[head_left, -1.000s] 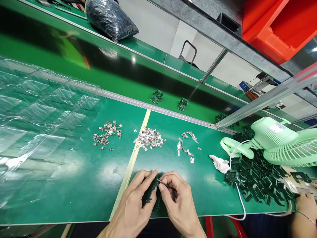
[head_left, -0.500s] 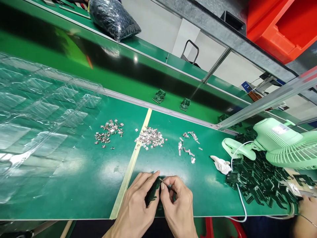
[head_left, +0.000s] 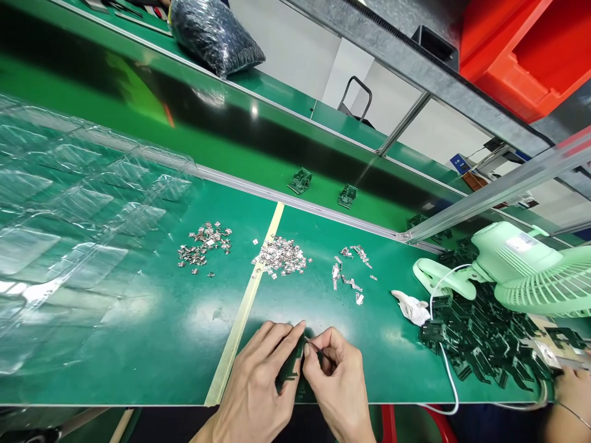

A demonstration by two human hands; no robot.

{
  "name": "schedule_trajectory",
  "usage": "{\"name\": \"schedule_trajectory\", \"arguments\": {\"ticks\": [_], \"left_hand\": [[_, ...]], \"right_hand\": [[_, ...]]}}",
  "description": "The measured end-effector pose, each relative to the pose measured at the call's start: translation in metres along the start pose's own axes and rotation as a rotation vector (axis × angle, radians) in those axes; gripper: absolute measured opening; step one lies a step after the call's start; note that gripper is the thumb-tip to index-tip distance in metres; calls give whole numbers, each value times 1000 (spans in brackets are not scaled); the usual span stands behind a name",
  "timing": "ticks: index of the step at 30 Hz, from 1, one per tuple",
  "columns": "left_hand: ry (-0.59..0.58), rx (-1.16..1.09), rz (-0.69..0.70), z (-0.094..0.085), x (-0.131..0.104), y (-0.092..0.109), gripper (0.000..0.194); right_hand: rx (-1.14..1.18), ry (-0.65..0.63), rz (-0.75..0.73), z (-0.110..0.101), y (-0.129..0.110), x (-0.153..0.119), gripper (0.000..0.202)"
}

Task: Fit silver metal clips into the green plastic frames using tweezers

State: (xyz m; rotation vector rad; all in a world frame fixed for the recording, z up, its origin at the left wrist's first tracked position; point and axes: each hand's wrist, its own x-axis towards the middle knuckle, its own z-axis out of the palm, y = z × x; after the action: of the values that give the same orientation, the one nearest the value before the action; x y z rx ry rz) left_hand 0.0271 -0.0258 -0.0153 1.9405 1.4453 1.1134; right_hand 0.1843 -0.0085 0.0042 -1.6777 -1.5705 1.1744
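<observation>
Near the front edge of the green table, my left hand is closed around a dark green plastic part. Close against it on the right, my right hand pinches a thin dark tool, its tip at the top of the part. Fingers hide much of both objects. Beyond the hands lie a pile of small silvery metal pieces by the yellow tape, another pile to the left, and scattered metal strips to the right.
Clear plastic trays cover the left side. On the right are a light green fan, a heap of dark green parts, white crumpled material and a cable. Another person's hand shows at lower right. Two green parts lie behind the rail.
Both hands, with the part and the tool, have shifted slightly to the right. The tool's tip stays at the top of the part.
</observation>
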Motion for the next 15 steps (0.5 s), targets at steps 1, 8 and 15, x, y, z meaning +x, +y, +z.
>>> {"name": "schedule_trajectory", "arguments": {"ticks": [1,8,15], "left_hand": [[-25,15,11,-2,0,0,71],[-375,193,105,-18,0,-5,89],[-631,152,237,-33,9,-12,65]], "right_hand": [[8,21,0,1,3,0,20],[165,26,44,-4,16,-8,26],[152,82,-3,13,53,-75,47]]}}
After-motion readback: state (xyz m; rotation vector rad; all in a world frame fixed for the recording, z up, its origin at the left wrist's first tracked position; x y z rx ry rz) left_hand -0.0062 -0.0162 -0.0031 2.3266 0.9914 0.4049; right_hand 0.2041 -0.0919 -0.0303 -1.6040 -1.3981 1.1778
